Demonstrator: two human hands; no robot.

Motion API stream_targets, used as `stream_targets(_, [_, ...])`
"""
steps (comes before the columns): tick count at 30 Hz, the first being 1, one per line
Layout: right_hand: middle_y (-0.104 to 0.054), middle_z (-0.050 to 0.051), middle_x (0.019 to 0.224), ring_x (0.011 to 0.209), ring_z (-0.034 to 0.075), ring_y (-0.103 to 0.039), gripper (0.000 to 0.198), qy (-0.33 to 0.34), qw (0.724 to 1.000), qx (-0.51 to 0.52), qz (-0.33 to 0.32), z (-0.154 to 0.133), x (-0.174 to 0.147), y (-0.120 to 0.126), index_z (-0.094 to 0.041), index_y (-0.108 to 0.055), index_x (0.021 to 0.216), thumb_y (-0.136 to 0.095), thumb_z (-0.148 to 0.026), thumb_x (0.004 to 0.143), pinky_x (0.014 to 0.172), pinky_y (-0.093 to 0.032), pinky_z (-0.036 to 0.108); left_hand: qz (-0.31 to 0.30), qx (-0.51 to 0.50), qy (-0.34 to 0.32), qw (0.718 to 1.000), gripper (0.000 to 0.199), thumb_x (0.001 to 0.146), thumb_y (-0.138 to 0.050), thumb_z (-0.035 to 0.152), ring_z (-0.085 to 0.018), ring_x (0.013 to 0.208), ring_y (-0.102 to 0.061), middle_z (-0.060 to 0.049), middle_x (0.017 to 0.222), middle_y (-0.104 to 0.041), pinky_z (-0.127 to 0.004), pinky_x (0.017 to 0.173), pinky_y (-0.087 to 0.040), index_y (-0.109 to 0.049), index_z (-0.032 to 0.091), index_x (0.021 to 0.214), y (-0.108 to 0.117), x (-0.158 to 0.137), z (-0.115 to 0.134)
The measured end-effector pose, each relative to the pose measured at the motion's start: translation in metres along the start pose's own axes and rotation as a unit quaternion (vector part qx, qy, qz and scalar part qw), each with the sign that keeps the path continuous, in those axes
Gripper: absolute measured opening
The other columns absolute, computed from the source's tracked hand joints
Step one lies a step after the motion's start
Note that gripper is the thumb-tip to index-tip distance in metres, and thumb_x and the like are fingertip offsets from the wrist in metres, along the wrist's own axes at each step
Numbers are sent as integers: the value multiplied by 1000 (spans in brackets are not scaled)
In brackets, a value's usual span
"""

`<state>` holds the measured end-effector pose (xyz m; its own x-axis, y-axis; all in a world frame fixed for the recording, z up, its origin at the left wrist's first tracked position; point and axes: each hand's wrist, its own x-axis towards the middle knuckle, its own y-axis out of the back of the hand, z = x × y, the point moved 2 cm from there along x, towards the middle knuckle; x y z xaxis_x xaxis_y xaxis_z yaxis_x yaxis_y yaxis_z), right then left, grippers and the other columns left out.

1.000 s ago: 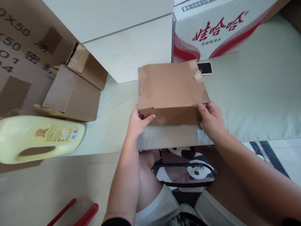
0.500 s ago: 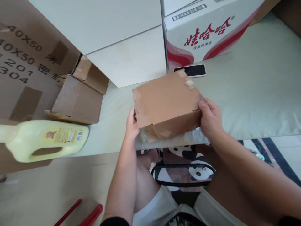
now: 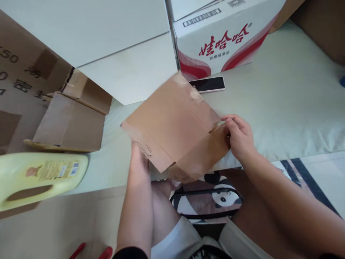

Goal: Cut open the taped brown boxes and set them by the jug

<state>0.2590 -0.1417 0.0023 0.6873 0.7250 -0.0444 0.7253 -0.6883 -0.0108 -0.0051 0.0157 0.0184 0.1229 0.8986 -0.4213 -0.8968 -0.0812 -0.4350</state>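
Note:
A brown cardboard box (image 3: 172, 122) with torn, taped edges is held turned at an angle over the pale green cloth surface. My left hand (image 3: 139, 153) supports it from the left, its fingers hidden beneath the cardboard. At the box's right corner, my right hand (image 3: 238, 133) is closed, thumb and fingers pinching the edge by a side flap (image 3: 218, 142). Just beyond the box lies a phone (image 3: 208, 83) with a dark screen, partly covered by the raised corner.
White boxes (image 3: 129, 68) and a white-and-red carton (image 3: 215, 50) stand at the back. To the left are smaller cardboard boxes (image 3: 72, 122) and a pale yellow jug (image 3: 45, 176) on its side. A panda-print bag (image 3: 207, 201) sits between the knees, below the cloth's edge (image 3: 107, 180).
The box has turned and tilted, its left corner swinging left and its front edge dropping. My left hand has moved left and lower, further under it. The view has shifted slightly right.

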Motion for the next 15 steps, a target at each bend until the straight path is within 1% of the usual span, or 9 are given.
stream_targets(1, [-65, -1, 74, 60, 15, -54, 21, 5, 1000, -11, 19, -2, 2, 2, -25, -68, 89, -68, -45, 84, 56, -43, 29, -32, 3, 14, 999, 38, 96, -61, 52, -22, 85, -74, -6, 96, -80, -35, 76, -60, -72, 17, 105, -3, -3, 2])
stream_targets(2, [-67, 0, 79, 64, 15, -55, 20, 17, 999, -16, 34, -3, 4, 3, -25, -68, 91, -70, -43, 81, 58, -44, 29, -61, -1, 5, 998, 38, 95, -62, 53, -24, 89, -75, -6, 97, -81, -37, 80, -61, -73, 18, 104, -4, -5, 4])
stream_targets(4, [-69, 1, 88, 73, 15, -59, 26, 40, 998, 2, 46, -4, 6, 4, -26, -67, 95, -75, -41, 76, 64, -48, 29, -77, -18, -36, 996, 36, 95, -61, 54, -24, 93, -75, -4, 97, -82, -40, 84, -62, -74, 21, 101, 0, -5, 6])
stream_targets(5, [-69, 0, 88, 74, 15, -60, 29, 35, 999, 23, 27, -3, 6, 3, -26, -66, 97, -76, -42, 75, 65, -49, 29, -72, -26, -59, 995, 35, 96, -60, 54, -24, 94, -75, -2, 96, -82, -40, 85, -62, -74, 23, 100, 4, -3, 6])
stream_targets(7, [-66, -1, 75, 63, 14, -58, 33, -20, 995, 66, -70, 1, 3, -3, -25, -64, 92, -76, -51, 75, 57, -46, 28, -57, -30, -85, 994, 31, 96, -60, 53, -23, 97, -75, -3, 99, -82, -39, 87, -61, -74, 25, 99, 11, 2, 3])
stream_targets(9, [-57, -3, 59, 49, 12, -50, 41, -92, 975, 82, -187, 4, -5, -10, -23, -61, 78, -76, -61, 74, 47, -39, 27, -57, -24, -86, 994, 30, 95, -61, 52, -24, 100, -75, -4, 103, -81, -38, 88, -61, -75, 26, 101, 16, 6, 0])
stream_targets(11, [-49, -4, 49, 41, 9, -40, 50, -139, 956, 81, -245, 1, -14, -13, -22, -57, 65, -80, -65, 70, 41, -31, 25, -66, -27, -83, 994, 35, 93, -60, 55, -25, 102, -74, -7, 106, -81, -39, 89, -61, -75, 25, 103, 16, 8, -2])
stream_targets(13, [-44, -6, 45, 36, 5, -31, 52, -157, 956, 97, -227, -10, -22, -10, -21, -54, 60, -84, -63, 66, 37, -23, 23, -66, -52, -99, 991, 41, 92, -58, 59, -26, 105, -74, -8, 107, -80, -39, 92, -60, -74, 24, 103, 13, 7, -2])
stream_targets(15, [-38, -8, 42, 34, 3, -24, 52, -166, 963, 125, -171, -24, -30, -4, -21, -51, 57, -86, -58, 65, 35, -17, 22, -60, -87, -115, 988, 43, 92, -54, 60, -27, 107, -73, -9, 103, -79, -38, 93, -59, -73, 23, 101, 8, 6, -1])
